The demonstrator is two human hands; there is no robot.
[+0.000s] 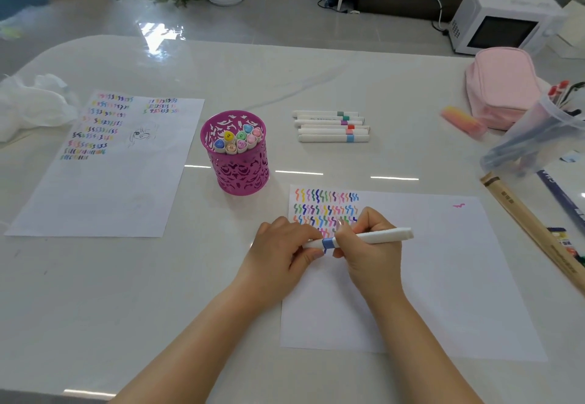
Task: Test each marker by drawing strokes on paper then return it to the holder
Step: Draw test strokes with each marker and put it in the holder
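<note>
On tabletop [316,71], near front edge: white paper [443,277], rows of coloured strokes [326,205] at far-left corner. Beyond paper's left corner: magenta holder [235,167], upright, capped markers [240,139] inside. Over strokes: left hand [278,251] pinching one end, right hand [367,255] curled round barrel of blue-banded marker [380,236], roughly level.

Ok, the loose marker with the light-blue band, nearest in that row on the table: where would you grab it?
I'd pinch the light-blue-banded marker mid-barrel, from above and the near side. It lies flat, left to right, its far side against the next marker, so only the near side looks free.
</note>
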